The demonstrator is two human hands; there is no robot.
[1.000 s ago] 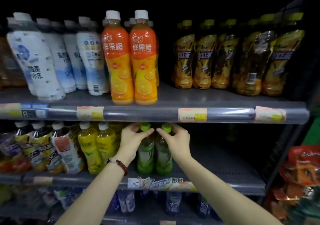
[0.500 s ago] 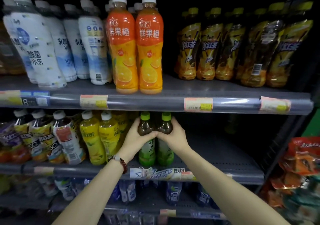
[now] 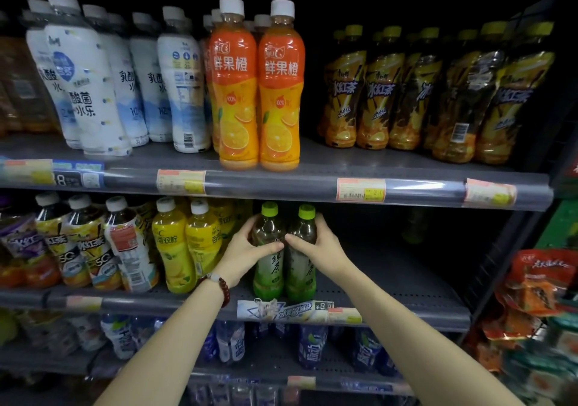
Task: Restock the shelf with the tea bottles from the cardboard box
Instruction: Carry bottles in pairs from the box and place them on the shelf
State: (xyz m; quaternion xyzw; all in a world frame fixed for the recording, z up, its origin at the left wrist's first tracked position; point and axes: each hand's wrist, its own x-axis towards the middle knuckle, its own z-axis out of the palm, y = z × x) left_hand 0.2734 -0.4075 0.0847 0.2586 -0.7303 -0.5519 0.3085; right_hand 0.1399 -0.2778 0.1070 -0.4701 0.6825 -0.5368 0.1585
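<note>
Both bottles unmoved, left hand [image 3: 242, 250] and right hand [image 3: 325, 246] still gripping tea bottles [image 3: 283, 264].

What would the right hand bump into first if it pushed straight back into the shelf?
Probably nothing soon: behind the right hand and its green tea bottle the shelf looks bare, though it is too dark to judge depth.

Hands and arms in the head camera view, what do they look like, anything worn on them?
Both forearms are bare, with no sleeves in view and no gloves. The left hand has a bracelet at the wrist: dark red round beads with one pale, whitish bead. The right hand and its wrist carry nothing. No rings show on the fingers that are visible.
</note>
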